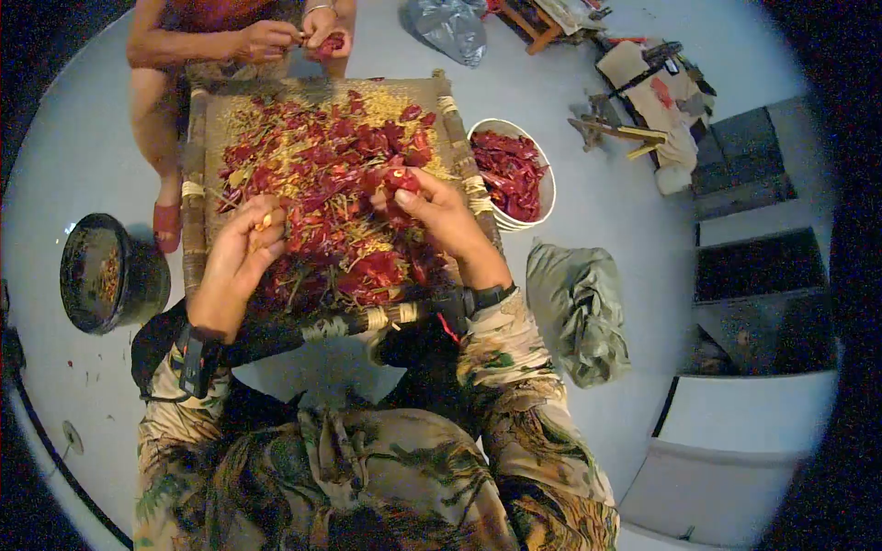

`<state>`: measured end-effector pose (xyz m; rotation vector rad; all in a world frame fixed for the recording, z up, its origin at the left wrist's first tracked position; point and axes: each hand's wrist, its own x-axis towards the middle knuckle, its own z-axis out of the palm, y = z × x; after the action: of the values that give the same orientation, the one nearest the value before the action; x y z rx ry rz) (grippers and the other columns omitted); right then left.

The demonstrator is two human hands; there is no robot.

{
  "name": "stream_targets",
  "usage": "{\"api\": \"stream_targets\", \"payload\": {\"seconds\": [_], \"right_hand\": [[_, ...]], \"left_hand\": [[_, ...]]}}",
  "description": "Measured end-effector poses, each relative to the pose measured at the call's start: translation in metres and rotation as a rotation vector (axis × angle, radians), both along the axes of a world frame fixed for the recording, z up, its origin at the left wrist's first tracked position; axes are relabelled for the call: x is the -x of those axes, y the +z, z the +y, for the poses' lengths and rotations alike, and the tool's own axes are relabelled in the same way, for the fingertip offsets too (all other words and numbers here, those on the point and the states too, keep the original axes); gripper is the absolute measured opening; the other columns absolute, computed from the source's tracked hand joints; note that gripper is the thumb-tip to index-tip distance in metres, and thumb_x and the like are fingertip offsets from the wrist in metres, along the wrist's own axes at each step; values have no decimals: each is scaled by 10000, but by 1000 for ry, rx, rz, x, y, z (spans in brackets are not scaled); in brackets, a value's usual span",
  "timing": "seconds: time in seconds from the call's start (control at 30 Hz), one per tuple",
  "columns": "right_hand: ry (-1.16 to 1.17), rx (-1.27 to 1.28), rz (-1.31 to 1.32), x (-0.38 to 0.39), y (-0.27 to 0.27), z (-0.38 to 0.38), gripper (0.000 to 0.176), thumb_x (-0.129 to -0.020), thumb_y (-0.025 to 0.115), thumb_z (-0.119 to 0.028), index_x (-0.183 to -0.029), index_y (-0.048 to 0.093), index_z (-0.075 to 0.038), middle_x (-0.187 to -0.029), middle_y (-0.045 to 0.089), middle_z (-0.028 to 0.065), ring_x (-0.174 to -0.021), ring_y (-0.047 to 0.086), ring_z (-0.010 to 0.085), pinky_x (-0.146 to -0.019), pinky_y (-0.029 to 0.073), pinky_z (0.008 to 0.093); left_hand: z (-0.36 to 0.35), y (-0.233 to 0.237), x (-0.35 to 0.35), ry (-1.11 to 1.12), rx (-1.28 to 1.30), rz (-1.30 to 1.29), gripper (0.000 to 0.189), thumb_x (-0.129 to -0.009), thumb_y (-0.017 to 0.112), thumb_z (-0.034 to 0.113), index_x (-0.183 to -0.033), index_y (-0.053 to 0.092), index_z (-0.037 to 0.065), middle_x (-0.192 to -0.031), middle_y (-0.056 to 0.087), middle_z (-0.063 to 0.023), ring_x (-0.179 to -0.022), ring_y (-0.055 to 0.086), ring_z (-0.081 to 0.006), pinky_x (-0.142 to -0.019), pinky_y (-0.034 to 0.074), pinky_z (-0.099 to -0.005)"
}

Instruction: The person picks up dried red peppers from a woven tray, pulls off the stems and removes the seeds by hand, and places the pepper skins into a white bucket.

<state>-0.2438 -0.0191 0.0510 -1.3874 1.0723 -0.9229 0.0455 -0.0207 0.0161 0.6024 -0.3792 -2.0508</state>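
Observation:
My right hand (pixel 439 213) pinches a dried red chili pepper (pixel 401 180), its torn top showing a pale opening. Curled fingers on my left hand (pixel 244 246) hold a small yellow piece (pixel 267 220), perhaps pepper seeds; it is too small to be sure. Both hands hover over a woven tray with a wooden frame (pixel 195 156). Across the tray lie many dried red peppers (pixel 340 142), stem bits and loose yellow seeds (pixel 377 108).
Right of the tray stands a white bucket (pixel 551 188) of red peppers (pixel 507 173). A crumpled green sack (pixel 579 308) lies nearer me. At left is a black bucket (pixel 147 285). Opposite, another person's hands (pixel 276 39) work on a red pepper (pixel 331 46).

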Motion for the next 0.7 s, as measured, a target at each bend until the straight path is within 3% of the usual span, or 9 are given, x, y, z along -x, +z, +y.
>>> {"api": "stream_targets", "payload": {"seconds": [0.1,0.2,0.27,0.33,0.37,0.47,0.57,0.63,0.7], "right_hand": [[-159,-165,-123,35,-6,-8,342,-899,539,-214,-1149,510,17,-992,621,125,-940,596,189,-769,487,292],[-250,-142,-545,120,-63,-32,347,-912,525,-250,-1140,509,10,-1023,601,153,-964,589,230,-822,487,322],[-642,54,-940,137,-66,-40,367,-913,517,-315,-1096,510,4,-1102,553,180,-1037,548,273,-899,464,356],[-710,111,-851,147,-50,-25,401,-914,505,-354,-1100,499,1,-1167,508,186,-1098,498,305,-949,433,387],[-849,-56,-1009,153,-46,-25,407,-920,499,-345,-1140,479,-3,-1195,485,177,-1134,466,309,-956,422,408],[-960,-53,-687,170,-78,-25,475,-905,509,-406,-1154,504,-2,-1083,544,136,-960,560,269,-862,482,382],[-878,-49,-598,148,-68,-27,292,-906,531,-299,-1028,556,-35,-919,604,86,-817,598,214,-733,521,322],[-834,-107,-460,129,-57,-27,213,-895,541,-231,-947,588,-30,-857,617,80,-738,599,186,-695,517,298],[-608,-174,-172,114,-53,-25,307,-910,521,-248,-1076,540,9,-944,613,113,-832,606,210,-763,511,319]], "left_hand": [[1,-6,2,-12,-41,-2,55,-871,516,120,-899,498,76,-702,464,25,-489,356,-37,-464,300,-198],[6,3,7,26,-34,-37,59,-871,516,117,-904,500,71,-724,485,13,-490,364,-39,-465,304,-199],[6,3,8,33,-34,-101,55,-869,513,112,-898,498,67,-729,487,6,-489,366,-39,-466,315,-200],[8,5,9,33,-37,-142,57,-864,508,102,-901,498,60,-737,491,-1,-494,375,-42,-466,329,-202],[10,11,11,28,-41,-152,62,-861,506,96,-908,499,56,-742,495,-5,-499,383,-45,-466,337,-204],[12,2,6,5,40,-193,131,-858,526,101,-983,517,65,-813,503,3,-619,432,-47,-545,401,-194],[19,-1,0,-4,240,-398,207,-853,527,47,-1059,512,50,-945,498,-16,-774,479,-77,-705,473,-230],[21,23,15,114,31,-367,144,-839,475,55,-973,523,34,-820,568,-65,-614,545,-143,-659,534,-337],[22,31,19,133,19,-405,139,-843,478,63,-970,528,38,-836,577,-73,-655,574,-168,-707,542,-383]]}}
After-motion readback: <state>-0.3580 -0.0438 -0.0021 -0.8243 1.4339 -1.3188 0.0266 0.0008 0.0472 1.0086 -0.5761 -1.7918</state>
